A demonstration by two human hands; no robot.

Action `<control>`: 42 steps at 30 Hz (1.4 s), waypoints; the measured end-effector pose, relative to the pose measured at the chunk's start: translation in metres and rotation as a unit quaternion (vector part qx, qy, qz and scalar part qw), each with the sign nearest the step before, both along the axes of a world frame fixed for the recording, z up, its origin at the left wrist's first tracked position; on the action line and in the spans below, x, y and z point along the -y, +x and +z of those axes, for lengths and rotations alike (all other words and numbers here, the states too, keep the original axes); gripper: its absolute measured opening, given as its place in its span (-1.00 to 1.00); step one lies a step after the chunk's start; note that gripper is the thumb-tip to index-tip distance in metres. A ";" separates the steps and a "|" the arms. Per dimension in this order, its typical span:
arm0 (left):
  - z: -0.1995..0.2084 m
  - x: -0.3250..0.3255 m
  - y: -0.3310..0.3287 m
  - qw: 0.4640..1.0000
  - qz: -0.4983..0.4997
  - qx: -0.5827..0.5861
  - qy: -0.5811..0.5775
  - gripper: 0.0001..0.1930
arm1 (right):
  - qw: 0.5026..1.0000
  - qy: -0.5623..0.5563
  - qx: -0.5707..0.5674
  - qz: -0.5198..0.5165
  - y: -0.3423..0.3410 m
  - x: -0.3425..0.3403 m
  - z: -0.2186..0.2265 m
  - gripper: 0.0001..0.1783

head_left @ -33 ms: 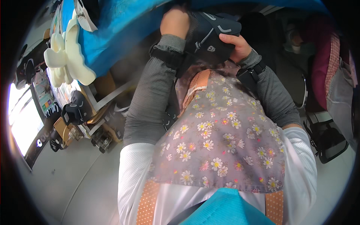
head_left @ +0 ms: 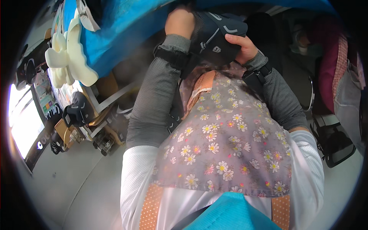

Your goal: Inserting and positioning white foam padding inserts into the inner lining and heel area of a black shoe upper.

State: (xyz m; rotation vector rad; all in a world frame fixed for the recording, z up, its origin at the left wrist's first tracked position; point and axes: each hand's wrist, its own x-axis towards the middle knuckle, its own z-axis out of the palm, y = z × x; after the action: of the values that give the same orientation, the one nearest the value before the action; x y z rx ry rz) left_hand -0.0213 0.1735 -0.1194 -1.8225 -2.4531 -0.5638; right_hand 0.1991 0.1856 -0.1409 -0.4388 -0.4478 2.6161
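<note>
A black sewn piece with pale grey stripes and a small shield-shaped badge is in front of me at the top of the view. I cannot tell exactly what kind of article it is. My right hand grips its right edge, the thumb lying on top and the other fingers hidden behind. Against its left side is my left hand, wrist bent, its fingers lost in the dark at the upper edge. The lower part of the piece hangs over my flowered apron.
Blue sheeting stretches across the top. Cream foam pieces are at its left end. Another black piece lies by a white frame at left. On the right are a person's maroon sleeve and a black-framed stand.
</note>
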 end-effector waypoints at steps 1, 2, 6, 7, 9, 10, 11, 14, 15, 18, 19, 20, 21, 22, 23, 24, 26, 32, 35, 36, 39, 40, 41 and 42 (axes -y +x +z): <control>-0.005 -0.001 -0.001 0.998 -0.021 -0.009 0.052 -0.63 | 1.000 -0.013 -0.005 -0.008 0.000 0.001 0.001 -0.66; -0.008 0.002 -0.001 0.998 -0.015 -0.010 0.055 -0.63 | 1.000 -0.023 -0.010 -0.014 -0.001 0.003 0.003 -0.66; 0.015 -0.003 0.014 0.979 0.094 0.176 -0.042 -0.58 | 0.995 -0.068 -0.066 -0.007 0.002 0.022 -0.006 -0.57; 0.018 -0.001 0.012 0.974 0.096 0.200 -0.032 -0.59 | 0.998 -0.015 -0.040 -0.051 0.000 0.033 -0.003 -0.53; 0.024 0.002 0.010 0.970 0.097 0.223 -0.014 -0.60 | 0.997 0.017 0.038 -0.063 -0.002 0.038 0.001 -0.53; 0.027 0.003 0.009 0.971 0.085 0.224 0.001 -0.58 | 0.995 0.046 0.070 -0.062 -0.002 0.036 0.001 -0.51; 0.030 0.005 0.006 0.972 0.071 0.225 0.015 -0.56 | 0.994 0.054 0.067 -0.063 0.000 0.032 0.002 -0.51; 0.038 0.009 -0.019 0.990 -0.009 0.140 0.018 -0.60 | 0.995 0.064 0.056 -0.045 -0.002 0.025 0.003 -0.50; 0.046 0.010 -0.022 0.992 -0.016 0.124 0.028 -0.59 | 0.996 0.059 0.052 -0.045 -0.005 0.022 0.002 -0.50; 0.053 0.008 -0.028 0.993 -0.036 0.116 0.006 -0.62 | 0.997 0.058 0.039 -0.039 -0.009 0.016 0.005 -0.50; 0.054 0.008 -0.029 0.993 -0.036 0.112 0.010 -0.62 | 0.998 0.043 0.019 -0.035 -0.010 0.015 0.007 -0.55; 0.055 0.010 -0.029 0.993 -0.005 0.122 -0.001 -0.60 | 0.999 0.029 0.000 -0.031 -0.011 0.015 0.009 -0.61; 0.055 0.009 -0.025 0.991 0.020 0.133 -0.014 -0.57 | 0.998 0.036 0.003 -0.044 -0.010 0.015 0.011 -0.61; 0.056 0.012 -0.027 0.991 0.015 0.131 -0.012 -0.57 | 0.998 0.039 0.001 -0.049 -0.009 0.014 0.008 -0.61; 0.059 0.019 -0.034 0.940 0.058 0.337 -0.007 -0.57 | 0.998 0.043 0.011 -0.041 -0.009 0.013 0.003 -0.62; 0.064 0.027 -0.041 0.845 0.098 0.526 -0.006 -0.57 | 0.998 0.045 0.022 -0.034 -0.008 0.013 -0.001 -0.63; 0.083 0.051 -0.052 0.780 0.085 0.617 -0.061 -0.60 | 0.998 0.025 0.036 -0.046 -0.007 0.014 0.002 -0.64; 0.114 0.087 -0.030 0.771 0.074 0.581 -0.250 -0.65 | 0.998 -0.045 0.023 -0.035 -0.010 0.006 -0.010 -0.55; 0.118 0.093 0.002 0.770 0.089 0.596 -0.212 -0.65 | 0.999 -0.044 0.001 -0.013 -0.003 0.013 0.004 -0.58; 0.118 0.095 0.008 0.806 0.082 0.566 -0.152 -0.63 | 1.000 -0.011 0.021 -0.014 -0.005 0.016 0.004 -0.58; 0.115 0.091 -0.001 0.919 0.028 0.382 -0.095 -0.60 | 0.998 0.036 0.036 -0.030 -0.005 0.023 0.019 -0.54; 0.119 0.090 -0.001 0.971 -0.019 0.215 -0.099 -0.58 | 0.997 0.048 0.028 -0.046 -0.004 0.025 0.029 -0.51; 0.123 0.087 0.008 0.981 -0.039 0.185 -0.050 -0.62 | 0.998 0.044 0.009 -0.049 -0.002 0.024 0.039 -0.49; 0.129 0.079 0.017 0.980 -0.037 0.189 -0.050 -0.62 | 0.998 0.044 0.014 -0.047 0.001 0.024 0.040 -0.49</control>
State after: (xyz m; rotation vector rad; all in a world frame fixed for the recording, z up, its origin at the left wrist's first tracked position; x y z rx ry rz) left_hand -0.0045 0.0945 0.0098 -2.0134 -2.6975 -0.8835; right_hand 0.2004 0.1616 -0.1009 -0.4566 -0.5353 2.4914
